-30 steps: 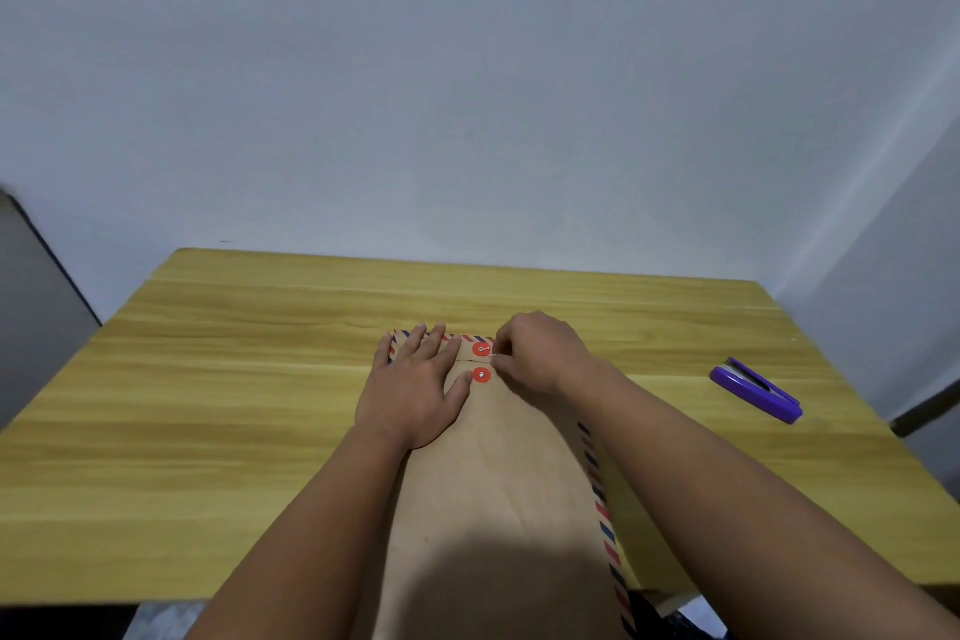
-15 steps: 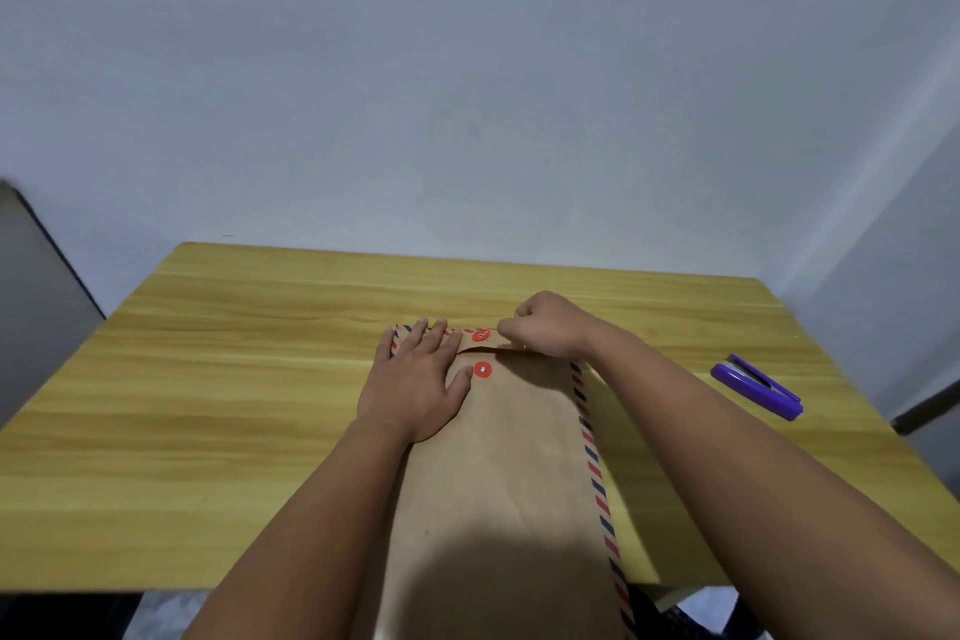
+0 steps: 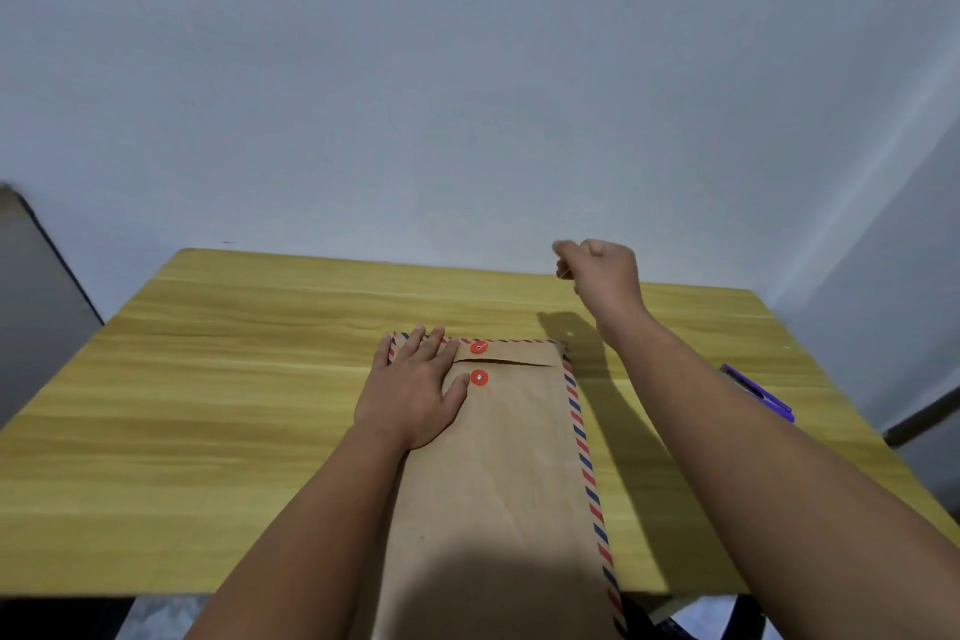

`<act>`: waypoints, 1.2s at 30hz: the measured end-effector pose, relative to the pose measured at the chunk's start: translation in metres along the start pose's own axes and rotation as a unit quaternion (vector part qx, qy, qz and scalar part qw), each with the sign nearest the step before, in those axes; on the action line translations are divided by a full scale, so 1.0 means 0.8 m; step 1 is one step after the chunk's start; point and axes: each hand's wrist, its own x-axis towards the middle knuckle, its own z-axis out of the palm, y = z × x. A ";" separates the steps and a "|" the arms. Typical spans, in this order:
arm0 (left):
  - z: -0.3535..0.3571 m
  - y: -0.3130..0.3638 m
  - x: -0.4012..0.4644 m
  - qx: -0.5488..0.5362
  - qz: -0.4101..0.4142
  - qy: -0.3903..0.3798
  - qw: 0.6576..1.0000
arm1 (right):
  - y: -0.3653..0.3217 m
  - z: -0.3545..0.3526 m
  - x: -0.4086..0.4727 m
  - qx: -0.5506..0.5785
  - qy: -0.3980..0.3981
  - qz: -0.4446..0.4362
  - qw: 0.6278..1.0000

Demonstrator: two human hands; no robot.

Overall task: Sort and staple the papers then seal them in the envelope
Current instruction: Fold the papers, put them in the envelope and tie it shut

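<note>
A brown envelope (image 3: 509,457) with red and blue striped edges lies lengthwise on the wooden table (image 3: 234,405), its near end hanging over the front edge. Its flap is folded down, with one red disc (image 3: 478,347) on the flap and another red disc (image 3: 478,378) just below it. My left hand (image 3: 415,390) rests flat on the envelope's top left corner, fingers straight. My right hand (image 3: 602,270) is raised above the table beyond the envelope's far right corner, fingers curled, pinching what looks like a thin string. The papers are not visible.
A purple stapler (image 3: 758,392) lies near the table's right edge, partly hidden behind my right forearm. A dark grey object (image 3: 31,301) stands off the table's left side. A plain wall rises behind the table.
My right hand has left the flap by the red discs and risen up and to the right, away from the envelope. The left hand has stayed flat on the envelope.
</note>
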 end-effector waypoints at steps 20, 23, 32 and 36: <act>0.000 -0.005 -0.002 -0.054 -0.021 0.040 0.997 | 0.052 0.029 -0.061 -0.443 -0.248 -0.051 0.860; 0.001 -0.006 -0.003 -0.052 -0.022 0.043 0.997 | 0.056 0.028 -0.070 -0.443 -0.242 -0.078 0.859; -0.002 -0.004 -0.004 -0.053 -0.022 0.039 0.998 | 0.070 0.028 -0.086 -0.453 -0.172 -0.167 0.858; -0.002 -0.005 -0.004 -0.046 -0.040 0.034 0.998 | 0.072 0.035 -0.096 -0.485 -0.211 -0.170 0.832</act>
